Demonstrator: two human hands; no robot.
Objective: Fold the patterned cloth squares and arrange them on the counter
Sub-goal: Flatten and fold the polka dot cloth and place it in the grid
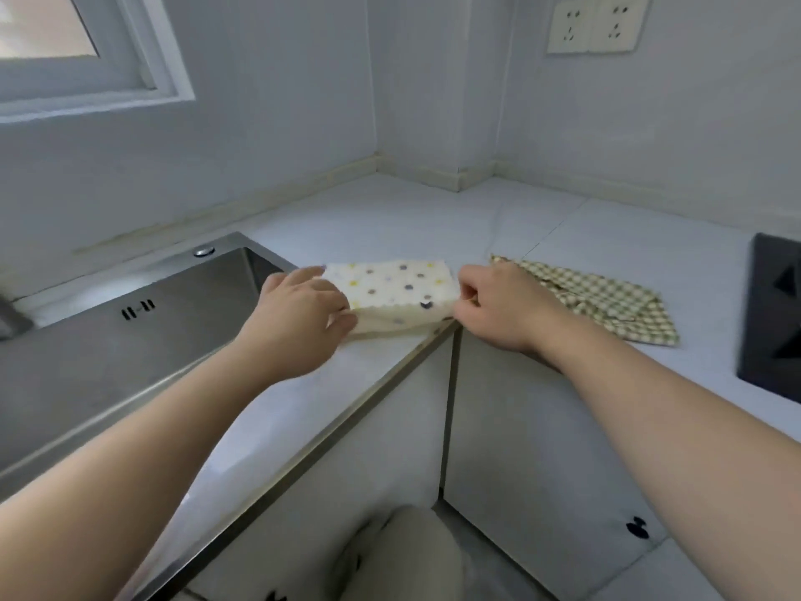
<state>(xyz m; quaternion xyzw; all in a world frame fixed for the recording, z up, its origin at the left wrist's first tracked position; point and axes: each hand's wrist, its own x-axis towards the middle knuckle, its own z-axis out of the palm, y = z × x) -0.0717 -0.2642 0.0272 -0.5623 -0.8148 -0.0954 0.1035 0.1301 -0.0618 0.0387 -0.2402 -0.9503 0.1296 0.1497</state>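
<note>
Squaring dotted cloth (390, 288) at counter (390, 210) edge; my left hand (303, 305) grips one end, right hand (490, 305) pinches other, so fold lies aligned; checked cloth (607, 301) waits beside.

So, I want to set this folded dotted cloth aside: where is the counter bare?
Bare counter lies behind the dotted cloth into the wall corner, and behind the checked cloth toward the hob. Crowded: the front edge, where left hand and right hand grip the dotted cloth.
</note>
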